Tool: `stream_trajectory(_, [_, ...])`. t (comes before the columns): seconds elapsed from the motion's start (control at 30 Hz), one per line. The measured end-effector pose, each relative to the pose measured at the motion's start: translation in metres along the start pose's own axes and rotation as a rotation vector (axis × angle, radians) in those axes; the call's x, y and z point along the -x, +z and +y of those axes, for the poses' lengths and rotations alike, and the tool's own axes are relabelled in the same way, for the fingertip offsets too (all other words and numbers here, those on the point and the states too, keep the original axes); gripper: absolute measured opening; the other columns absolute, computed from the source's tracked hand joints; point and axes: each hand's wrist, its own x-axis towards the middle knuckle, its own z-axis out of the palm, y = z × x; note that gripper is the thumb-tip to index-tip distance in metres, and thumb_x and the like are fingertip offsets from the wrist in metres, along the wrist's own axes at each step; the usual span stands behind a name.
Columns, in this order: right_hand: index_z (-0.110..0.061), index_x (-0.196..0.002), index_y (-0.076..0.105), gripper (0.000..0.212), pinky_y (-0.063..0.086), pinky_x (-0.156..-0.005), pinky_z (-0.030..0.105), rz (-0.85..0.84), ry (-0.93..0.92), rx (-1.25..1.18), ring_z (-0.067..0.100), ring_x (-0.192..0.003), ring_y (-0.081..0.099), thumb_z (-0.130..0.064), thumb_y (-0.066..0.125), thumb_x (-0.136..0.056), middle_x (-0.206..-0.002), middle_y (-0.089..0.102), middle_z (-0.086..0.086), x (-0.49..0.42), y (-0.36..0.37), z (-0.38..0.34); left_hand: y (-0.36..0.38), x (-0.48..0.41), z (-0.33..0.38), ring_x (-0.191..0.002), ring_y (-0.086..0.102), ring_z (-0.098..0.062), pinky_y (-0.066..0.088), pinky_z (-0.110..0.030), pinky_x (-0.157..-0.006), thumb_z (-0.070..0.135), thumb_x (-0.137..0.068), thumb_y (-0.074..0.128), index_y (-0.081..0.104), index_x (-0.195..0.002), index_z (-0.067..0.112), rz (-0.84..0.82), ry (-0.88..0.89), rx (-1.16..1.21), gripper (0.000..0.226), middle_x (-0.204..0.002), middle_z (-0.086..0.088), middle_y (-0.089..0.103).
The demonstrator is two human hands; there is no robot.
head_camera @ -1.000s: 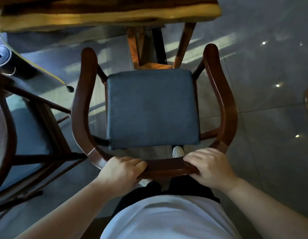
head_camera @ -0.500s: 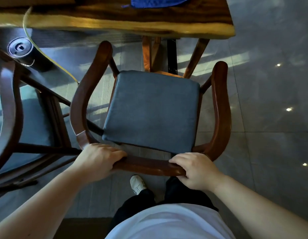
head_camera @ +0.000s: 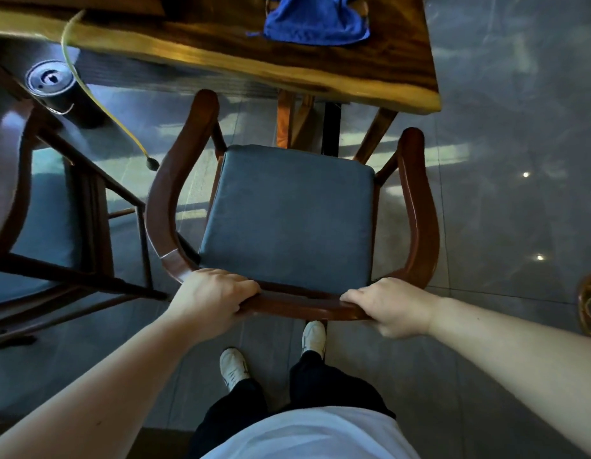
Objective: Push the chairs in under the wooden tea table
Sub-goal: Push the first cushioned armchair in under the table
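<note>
A dark wooden armchair (head_camera: 420,207) with a grey-blue seat cushion (head_camera: 287,213) stands in front of me, its open side facing the wooden tea table (head_camera: 287,71). My left hand (head_camera: 211,298) grips the curved back rail at its left. On the same rail's right end, my right hand (head_camera: 392,306) is closed. The left armrest tip sits just at the table's near edge; the seat is still outside it. A second chair (head_camera: 12,180) of the same kind stands to the left, partly cut off.
A blue cloth (head_camera: 315,23) lies on the table top. A black cylinder (head_camera: 55,91) stands on the floor at the left, and a yellow cord (head_camera: 98,101) hangs from the table. Table legs (head_camera: 287,124) stand ahead of the seat. Another wooden piece (head_camera: 590,306) shows at the right edge.
The chair has slid forward toward the table with both hands on its back rail. I have stepped after it, and more of the table top and the blue cloth came into view.
</note>
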Motion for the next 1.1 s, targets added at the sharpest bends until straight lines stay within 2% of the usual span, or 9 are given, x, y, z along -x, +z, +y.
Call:
stream_trajectory(0.17, [-0.022,-0.13,0.046,0.046,0.053,-0.078,0.037,0.031,0.024,0.044,0.025,-0.095,0.066,-0.015,0.058,-0.087,-0.111,0.069,0.003,0.004,-0.005,0.017,0.0,-0.014,0.002,-0.069,0.064,-0.022,0.051,-0.033,-0.053,0.039,-0.071,0.073,0.064,-0.093,0.025,0.001,0.044,-0.018,0.027,-0.077,0.008,0.068])
stream_trajectory(0.3, [-0.022,-0.134,0.047,0.051,0.054,-0.084,0.041,0.064,0.038,0.017,0.024,-0.103,0.064,-0.014,0.057,-0.085,-0.119,0.067,0.002,0.007,0.007,0.015,-0.001,-0.013,-0.008,-0.078,0.067,-0.023,0.054,-0.036,-0.058,0.033,-0.079,0.066,0.064,-0.104,0.024,-0.121,0.102,-0.047,0.026,-0.09,0.005,0.071])
stream_trajectory(0.37, [-0.021,-0.132,0.05,0.05,0.052,-0.088,0.043,0.126,0.069,-0.054,0.024,-0.108,0.062,-0.015,0.059,-0.083,-0.122,0.066,0.001,0.009,0.015,0.01,-0.003,-0.014,-0.011,-0.079,0.068,-0.023,0.054,-0.037,-0.057,0.028,-0.081,0.063,0.064,-0.107,0.026,-0.17,0.112,-0.091,0.027,-0.095,0.006,0.072])
stream_trajectory(0.47, [-0.019,-0.122,0.059,0.04,0.051,-0.088,0.041,0.309,0.112,-0.217,0.022,-0.105,0.063,-0.015,0.064,-0.082,-0.116,0.069,-0.001,0.005,0.019,0.004,-0.015,-0.02,-0.021,-0.068,0.068,-0.022,0.054,-0.034,-0.052,0.027,-0.074,0.073,0.066,-0.104,0.031,-0.173,0.062,-0.124,0.031,-0.086,0.009,0.073])
stream_trajectory(0.63, [-0.019,-0.117,0.057,0.032,0.051,-0.081,0.038,0.398,0.116,-0.229,0.024,-0.098,0.063,-0.019,0.065,-0.086,-0.11,0.068,0.0,-0.029,0.005,-0.012,-0.043,-0.031,-0.058,-0.079,0.066,-0.018,0.052,-0.034,-0.064,0.042,-0.079,0.067,0.063,-0.107,0.04,-0.234,-0.031,-0.156,0.028,-0.089,0.012,0.07])
stream_trajectory(0.77, [-0.018,-0.122,0.054,0.035,0.052,-0.085,0.044,0.352,0.081,-0.236,0.025,-0.105,0.061,-0.022,0.064,-0.089,-0.118,0.066,0.002,-0.05,0.004,-0.021,-0.05,-0.028,-0.078,-0.093,0.064,-0.017,0.051,-0.034,-0.077,0.034,-0.077,0.072,0.063,-0.112,0.041,-0.302,-0.113,-0.094,0.037,-0.1,0.012,0.07])
stream_trajectory(0.93, [-0.022,-0.127,0.053,0.046,0.049,-0.091,0.04,0.226,0.062,-0.366,0.018,-0.11,0.058,-0.03,0.068,-0.084,-0.121,0.064,-0.002,-0.043,0.003,0.006,-0.049,-0.038,-0.049,-0.092,0.064,-0.019,0.052,-0.036,-0.078,0.04,-0.076,0.063,0.058,-0.114,0.036,-0.292,-0.099,-0.137,0.038,-0.101,0.008,0.069])
stream_trajectory(1.03, [-0.027,-0.119,0.056,0.046,0.048,-0.092,0.038,0.064,0.087,-0.204,0.014,-0.101,0.061,-0.042,0.07,-0.079,-0.109,0.068,-0.007,-0.033,0.002,0.043,-0.033,-0.054,0.004,-0.098,0.062,-0.021,0.05,-0.037,-0.082,0.043,-0.072,0.059,0.054,-0.115,0.032,-0.237,0.031,-0.125,0.045,-0.102,0.007,0.068])
stream_trajectory(1.1, [-0.03,-0.107,0.062,0.037,0.051,-0.084,0.038,-0.046,0.084,-0.124,0.012,-0.089,0.063,-0.052,0.067,-0.076,-0.096,0.069,-0.011,-0.036,-0.002,0.061,-0.02,-0.067,0.033,-0.1,0.06,-0.021,0.049,-0.037,-0.078,0.047,-0.076,0.053,0.052,-0.112,0.031,-0.265,0.063,-0.118,0.039,-0.104,0.009,0.065])
